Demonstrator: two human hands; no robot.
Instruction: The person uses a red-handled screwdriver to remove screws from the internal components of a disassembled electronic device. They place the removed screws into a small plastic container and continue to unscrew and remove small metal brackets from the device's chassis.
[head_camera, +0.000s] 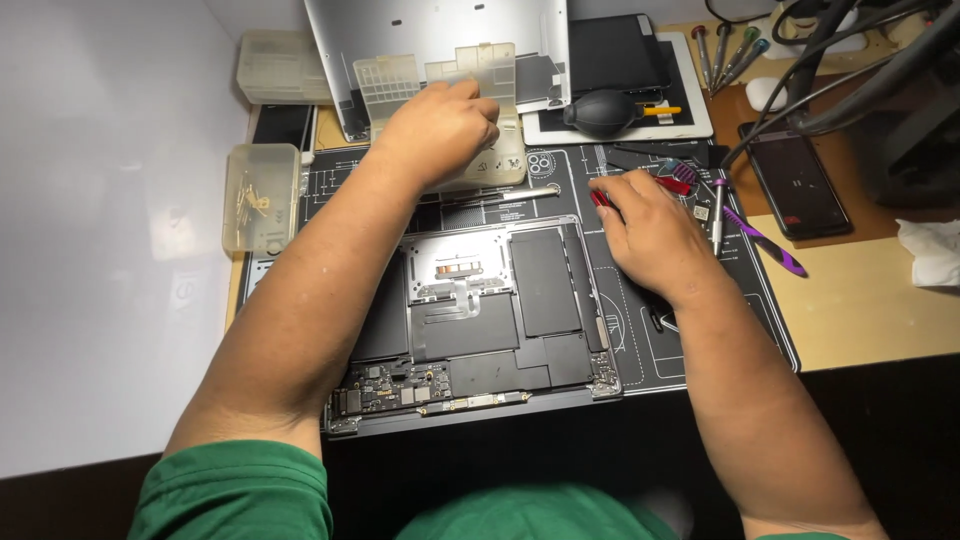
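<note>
An opened laptop (480, 320) lies bottom up on a black work mat (690, 340), its dark battery cells and circuit board exposed. My left hand (440, 125) reaches past it and rests on a clear plastic compartment box (440, 85) with its lid up. My right hand (650, 225) lies on the mat to the right of the laptop, fingers closed on a red-handled tool (675, 185).
The laptop's silver bottom cover (440, 25) leans at the back. A black air blower (605, 110) sits on a white tablet. Clear parts boxes (262, 195) are on the left; a purple tool (765, 240), a phone (795, 185), screwdrivers (725, 50) and cables on the right.
</note>
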